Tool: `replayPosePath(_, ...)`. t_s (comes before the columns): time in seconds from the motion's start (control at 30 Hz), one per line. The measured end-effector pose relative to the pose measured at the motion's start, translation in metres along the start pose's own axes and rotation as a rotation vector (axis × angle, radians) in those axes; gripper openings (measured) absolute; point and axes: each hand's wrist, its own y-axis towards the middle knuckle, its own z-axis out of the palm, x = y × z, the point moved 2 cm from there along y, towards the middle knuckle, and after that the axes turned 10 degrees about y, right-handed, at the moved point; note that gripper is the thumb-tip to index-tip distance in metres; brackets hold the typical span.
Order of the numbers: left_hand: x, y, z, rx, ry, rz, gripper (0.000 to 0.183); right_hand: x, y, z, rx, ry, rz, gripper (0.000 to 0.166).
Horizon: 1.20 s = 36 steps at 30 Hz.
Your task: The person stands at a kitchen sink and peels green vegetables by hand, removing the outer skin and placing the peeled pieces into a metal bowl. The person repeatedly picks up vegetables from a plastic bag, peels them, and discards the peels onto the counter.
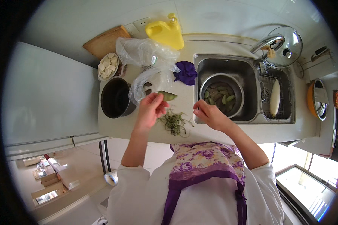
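Observation:
My left hand [150, 109] pinches a flat green bean pod [168, 96] between thumb and fingers above the counter. Curled closed, my right hand [211, 114] hovers over the sink's left front rim, beside a round metal bowl [240, 105]; nothing shows in its fingers. Several green and brownish pods [221, 94] lie in that bowl, in the left sink basin [246, 71]. Between my hands, a small heap of thin green bean strings [174, 122] rests on the counter. Behind my left hand is a clear plastic bag [146, 53] with a few dark pods at its mouth.
A dark, deep pot [115, 98] stands left, near a bowl of white cubes [108, 66]. Behind are a cutting board [105, 41], a yellow jug [166, 32] and a purple cloth [186, 72]. A white radish [275, 98] lies in the right basin, below the faucet [266, 45].

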Motion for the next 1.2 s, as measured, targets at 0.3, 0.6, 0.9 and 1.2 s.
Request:
replayPosePath(0.3, -0.016, -0.008, 0.082, 0.131, 0.266, 0.337, 0.015, 0.026, -0.013, -0.025, -0.216, -0.081, -0.221, 0.015)
replayPosePath(0.6, -0.007, 0.013, 0.106, 0.212, 0.172, 0.273, 0.019, 0.023, -0.023, -0.029, -0.242, -0.437, -0.335, 0.014)
replayPosePath(0.9, -0.037, 0.003, 0.110, 0.124, 1.342, 1.507, 0.033, 0.002, -0.024, -0.032, 0.007, 0.670, 0.195, 0.019)
replayPosePath(1.2, -0.042, 0.007, 0.114, 0.260, 1.212, 1.514, 0.021, 0.004, -0.028, -0.034, 0.159, 0.834, 0.236, 0.025)
